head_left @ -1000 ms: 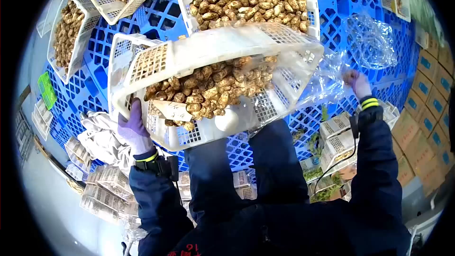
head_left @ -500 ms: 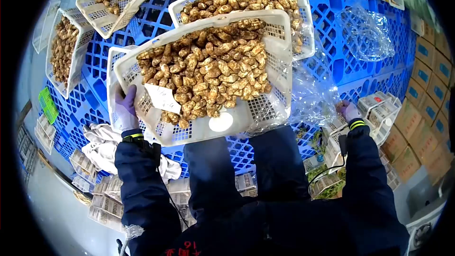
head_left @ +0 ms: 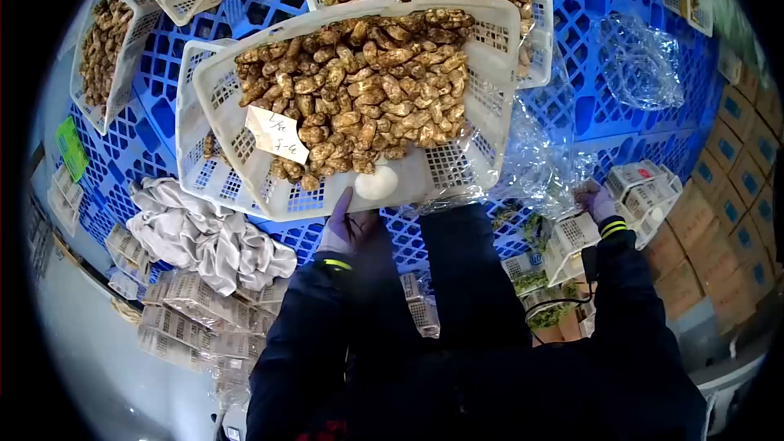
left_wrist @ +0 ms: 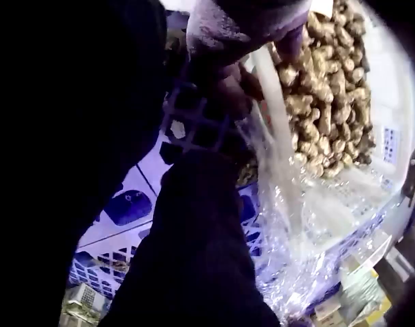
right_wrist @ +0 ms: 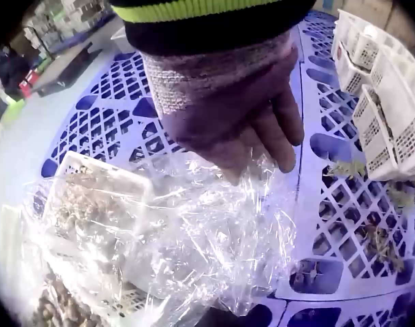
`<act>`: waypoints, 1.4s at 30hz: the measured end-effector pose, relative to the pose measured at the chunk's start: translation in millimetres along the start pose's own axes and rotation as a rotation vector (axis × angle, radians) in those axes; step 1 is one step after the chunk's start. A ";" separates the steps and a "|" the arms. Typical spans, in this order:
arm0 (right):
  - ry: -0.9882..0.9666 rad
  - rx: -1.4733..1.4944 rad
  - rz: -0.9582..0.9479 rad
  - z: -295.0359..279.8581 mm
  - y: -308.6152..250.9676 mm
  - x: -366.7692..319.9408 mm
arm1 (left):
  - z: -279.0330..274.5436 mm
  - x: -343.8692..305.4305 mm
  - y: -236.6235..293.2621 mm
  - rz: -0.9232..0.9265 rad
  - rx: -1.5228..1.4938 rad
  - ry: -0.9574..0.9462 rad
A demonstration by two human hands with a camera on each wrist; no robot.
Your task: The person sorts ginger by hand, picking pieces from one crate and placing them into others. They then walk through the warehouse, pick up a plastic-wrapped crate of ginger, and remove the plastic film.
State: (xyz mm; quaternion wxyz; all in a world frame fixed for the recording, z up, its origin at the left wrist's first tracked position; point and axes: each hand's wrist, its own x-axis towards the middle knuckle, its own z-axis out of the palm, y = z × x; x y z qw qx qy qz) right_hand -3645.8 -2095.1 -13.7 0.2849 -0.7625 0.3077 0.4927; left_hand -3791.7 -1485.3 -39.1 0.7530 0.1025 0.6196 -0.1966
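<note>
A white perforated plastic basket of brown, knobbly tubers tilts towards me over the pallet. A handwritten paper tag lies on the tubers. My gloved left hand grips the basket's near rim, thumb over the edge; in the left wrist view its fingers curl underneath. Clear plastic film trails from the basket's right end. Out to the right, my gloved right hand pinches the film's far part, which hangs crinkled below the fingers in the right wrist view.
A second white basket sits partly under the tilted one, another with tubers behind it. Blue slatted pallets cover the floor. Loose film, a grey cloth, stacked baskets and cardboard boxes lie around.
The basket has tipped towards me, bringing its tubers into view. My left hand has shifted from its left end to the near rim. My right hand has come lower and nearer with the film.
</note>
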 end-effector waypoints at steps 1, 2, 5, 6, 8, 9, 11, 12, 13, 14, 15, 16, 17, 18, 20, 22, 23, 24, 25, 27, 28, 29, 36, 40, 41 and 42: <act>0.027 -0.100 0.047 4.3 -17.3 -4.1 | 7.2 6.8 -8.4 0.096 0.043 -0.010; -0.005 -0.153 0.041 6.9 -31.1 -8.5 | 10.3 15.5 -18.0 0.192 0.086 -0.015; -0.089 -0.214 -0.055 1.5 -43.5 -17.2 | 28.0 1.7 -15.8 0.232 -0.043 -0.060; -0.051 -0.429 -0.051 -4.4 -46.1 -17.3 | 32.3 -8.6 -12.8 0.210 -0.112 -0.064; -0.005 -0.659 0.022 -25.1 -38.2 -16.8 | 44.4 -23.8 0.6 0.110 -0.133 -0.016; 0.007 -0.672 0.089 -39.7 -32.1 -16.6 | 63.0 -42.7 10.7 0.103 -0.087 -0.070; 0.111 -0.965 0.038 -61.0 -59.7 -40.4 | 63.6 -57.3 15.9 0.277 0.239 -0.090; 0.184 -1.056 0.090 -84.4 -21.3 -26.3 | 66.6 -63.1 21.5 0.276 0.244 -0.095; 0.119 -1.041 0.104 -101.1 -64.4 -55.4 | 69.6 -68.0 30.2 0.072 -0.054 -0.095; 0.209 -1.009 0.101 -124.2 -64.6 -67.1 | 28.3 -50.5 28.3 0.234 0.172 -0.074; 0.306 -0.974 0.095 -152.0 -63.1 -79.8 | 24.2 -48.2 24.7 0.423 0.469 -0.059; 0.401 -1.013 0.160 -178.9 -67.3 -89.7 | 20.6 -46.0 21.1 0.616 0.759 0.014; 0.495 -1.027 0.118 -209.6 -58.9 -98.6 | 12.5 -34.0 25.6 0.360 0.381 -0.060; 0.593 -0.982 0.170 -241.3 -56.0 -103.7 | 11.4 -26.2 30.5 0.118 -0.014 -0.037; 0.773 -0.941 0.316 -283.8 -78.6 -139.0 | 17.8 -13.0 5.0 0.345 0.160 0.125; 0.901 -0.853 0.294 -327.0 -87.0 -163.6 | 54.7 -27.2 5.0 0.168 -0.033 0.085; 0.947 -0.883 0.281 -339.3 -107.4 -185.5 | 45.5 -23.0 -1.2 0.187 0.013 0.075; 0.987 -0.843 0.321 -351.0 -120.7 -200.9 | 37.0 -10.3 -1.8 0.103 0.067 0.125; 1.033 -0.866 0.376 -360.5 -135.1 -211.7 | 29.2 2.2 -6.9 0.101 0.037 0.180; 1.082 -0.785 0.372 -372.8 -158.2 -231.1 | 26.8 9.4 -12.4 0.098 -0.029 0.207; 1.163 -0.778 0.355 -376.8 -165.1 -236.2 | 19.0 16.8 -15.6 0.091 -0.062 0.154; 1.190 -0.682 0.323 -377.0 -179.1 -246.9 | 15.9 24.3 -17.0 0.086 -0.094 0.103; 1.036 -0.633 0.054 -397.1 -180.2 -198.6 | 37.4 4.6 -16.1 0.052 0.057 0.249; 0.898 -0.733 -0.029 -322.3 -263.6 -206.9 | 39.7 14.4 -20.2 0.070 -0.079 0.124; 0.898 -0.823 -0.170 -313.2 -258.4 -186.5 | 24.7 33.0 -20.9 0.050 -0.105 0.030; 0.853 -0.817 -0.333 -272.9 -285.6 -201.3 | 11.5 56.3 -24.2 0.026 -0.228 0.001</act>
